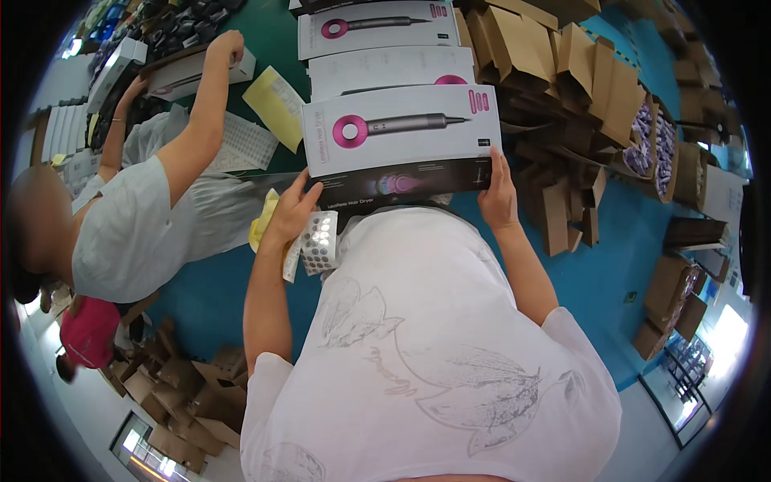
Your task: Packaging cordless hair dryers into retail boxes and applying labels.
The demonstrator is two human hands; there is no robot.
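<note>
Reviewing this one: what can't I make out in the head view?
All in the head view:
- Held box: contents and underside, hidden by its own panels.
- Left hand: any fingers under the box, hidden by it.
- White box behind it: lower part, covered by the held box.
- Farthest box: cut off by the top edge.
- Co-worker's box: partly hidden by a forearm.
- Silver dots: any markings, too small.

White short-sleeved shirt (434,281) with grey sketched leaf-like outlines (490,406)

The green table (271,36) carries white boxes (385,71), a yellow sheet (277,104) and a white label sheet (245,145).
</note>
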